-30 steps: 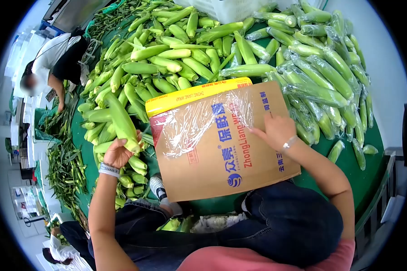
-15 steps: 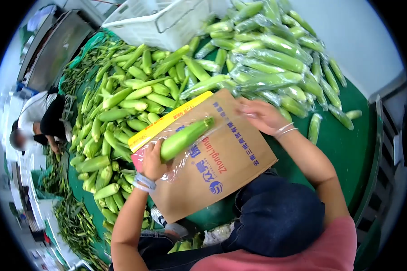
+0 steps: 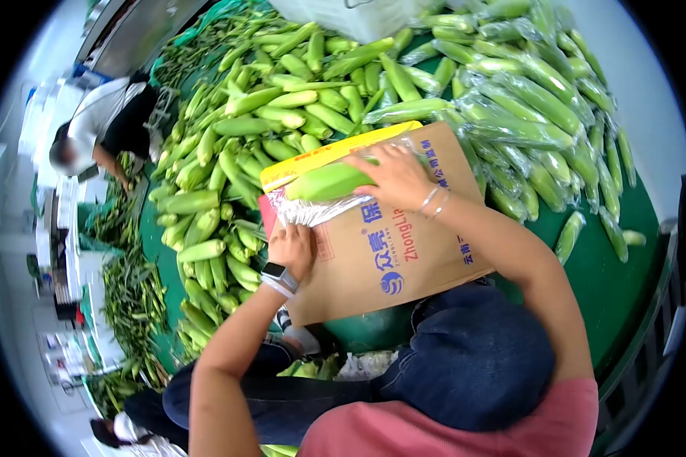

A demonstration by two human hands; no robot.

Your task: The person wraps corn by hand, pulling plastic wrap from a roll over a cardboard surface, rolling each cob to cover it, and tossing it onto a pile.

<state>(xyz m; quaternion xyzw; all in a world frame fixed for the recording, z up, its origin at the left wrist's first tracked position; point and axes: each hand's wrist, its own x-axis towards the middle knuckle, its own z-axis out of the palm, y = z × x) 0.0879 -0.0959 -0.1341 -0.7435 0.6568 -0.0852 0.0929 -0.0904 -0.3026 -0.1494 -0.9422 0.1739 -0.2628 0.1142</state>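
Observation:
A green ear of corn point(image 3: 329, 181) in its husk lies across a sheet of clear plastic film point(image 3: 335, 212) on a flat cardboard box point(image 3: 427, 236) with blue and red print. My right hand point(image 3: 395, 177) is over the right end of the ear, thumb on the near side and fingers across the top. At the film's near left edge my left hand point(image 3: 291, 247) rests low on the cardboard, its fingers curled together on the film. Part of the ear is hidden under my right hand.
Loose unwrapped corn point(image 3: 244, 126) is heaped on the left of the green surface point(image 3: 617, 297). Film-wrapped ears point(image 3: 533, 114) are piled on the right. A white crate point(image 3: 358, 17) stands behind. Another person point(image 3: 103, 126) bends over husks point(image 3: 133, 305) at far left.
My left hand has let go of the ear and dropped to the film's near edge. My right hand has come from the right onto the ear, now lying flatter on the film. The view has shifted.

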